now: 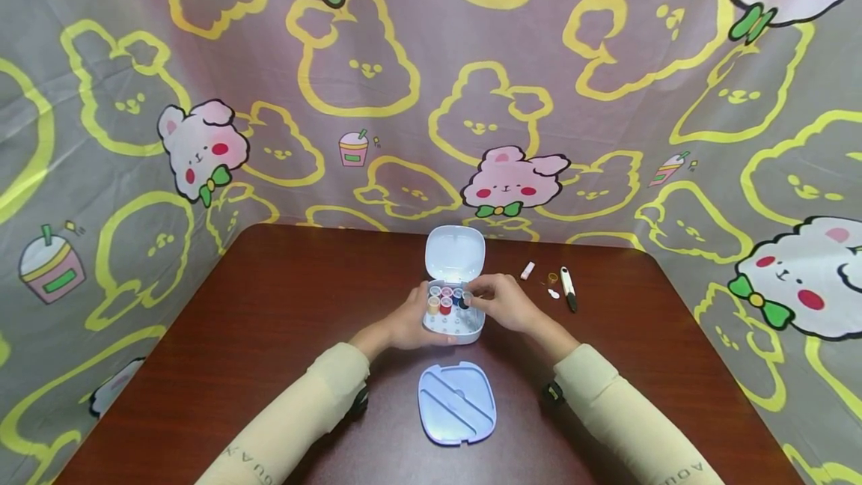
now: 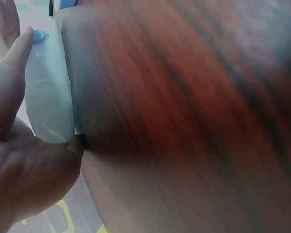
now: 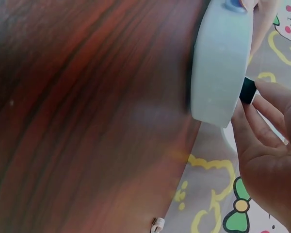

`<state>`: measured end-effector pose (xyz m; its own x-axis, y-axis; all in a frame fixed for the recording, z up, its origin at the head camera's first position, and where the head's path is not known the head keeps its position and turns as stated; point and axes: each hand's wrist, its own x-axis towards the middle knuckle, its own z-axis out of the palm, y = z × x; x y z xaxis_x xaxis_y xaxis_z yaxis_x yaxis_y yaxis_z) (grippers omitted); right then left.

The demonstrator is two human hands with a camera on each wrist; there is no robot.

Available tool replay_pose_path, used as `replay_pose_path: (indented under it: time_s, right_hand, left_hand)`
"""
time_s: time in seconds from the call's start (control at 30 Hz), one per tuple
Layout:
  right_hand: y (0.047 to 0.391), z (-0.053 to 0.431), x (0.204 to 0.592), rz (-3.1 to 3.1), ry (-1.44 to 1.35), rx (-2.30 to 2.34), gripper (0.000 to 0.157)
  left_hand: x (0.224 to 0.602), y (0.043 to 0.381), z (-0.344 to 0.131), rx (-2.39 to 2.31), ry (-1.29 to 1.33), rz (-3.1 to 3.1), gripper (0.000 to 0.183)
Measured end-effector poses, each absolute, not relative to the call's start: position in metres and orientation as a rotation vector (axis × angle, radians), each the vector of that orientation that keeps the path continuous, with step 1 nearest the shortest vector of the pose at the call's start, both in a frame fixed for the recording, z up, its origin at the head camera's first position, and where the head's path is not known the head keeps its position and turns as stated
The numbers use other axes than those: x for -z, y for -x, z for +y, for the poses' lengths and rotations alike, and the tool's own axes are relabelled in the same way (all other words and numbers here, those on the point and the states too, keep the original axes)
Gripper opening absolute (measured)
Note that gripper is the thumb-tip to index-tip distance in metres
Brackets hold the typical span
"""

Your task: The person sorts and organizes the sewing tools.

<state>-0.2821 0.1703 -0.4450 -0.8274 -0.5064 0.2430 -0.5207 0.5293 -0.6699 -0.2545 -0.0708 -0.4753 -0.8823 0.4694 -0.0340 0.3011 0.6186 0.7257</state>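
A pale blue sewing box (image 1: 465, 337) stands on the table with its hinged lid (image 1: 455, 251) raised at the back. Several thread spools sit inside in rows, among them a yellow spool (image 1: 434, 307) and a red spool (image 1: 446, 307); small pegs show at the front. My left hand (image 1: 406, 324) grips the box's left side, its thumb along the front by a blue button (image 2: 39, 36). Over the right rear of the box, my right hand (image 1: 505, 304) pinches a black thread spool (image 3: 248, 91) between thumb and fingers, right at the box's rim.
A blue divided tray (image 1: 458, 404) lies in front of the box. To the right are a small pink-and-white piece (image 1: 528, 270), a gold-coloured ring (image 1: 552, 278), a small white flat piece (image 1: 554, 294) and a white-and-black slim tool (image 1: 569, 289). Patterned cloth (image 1: 404, 133) walls the table's back and sides.
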Motion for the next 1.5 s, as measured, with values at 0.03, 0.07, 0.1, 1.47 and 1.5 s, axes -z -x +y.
replay_pose_path:
  time_s: [0.03, 0.07, 0.1, 1.47, 1.5]
  right_hand:
    - [0.282, 0.17, 0.446, -2.728, -0.92, -1.207, 0.021]
    - [0.282, 0.169, 0.446, -2.725, -0.921, -1.206, 0.02]
    - [0.281, 0.168, 0.447, -2.72, -0.923, -1.203, 0.02]
    - [0.276, 0.15, 0.457, -2.698, -0.979, -0.87, 0.016]
    - [0.276, 0.149, 0.457, -2.695, -0.977, -0.872, 0.016]
  left_hand:
    - [0.476, 0.254, -0.071, -1.116, -0.637, 2.623, 0.12]
    - [0.476, 0.254, -0.071, -1.113, -0.637, 2.623, 0.12]
    - [0.476, 0.254, -0.071, -1.112, -0.638, 2.623, 0.12]
    - [0.472, 0.252, -0.069, -1.147, -0.657, 2.623, 0.117]
    - [0.472, 0.252, -0.069, -1.146, -0.658, 2.623, 0.117]
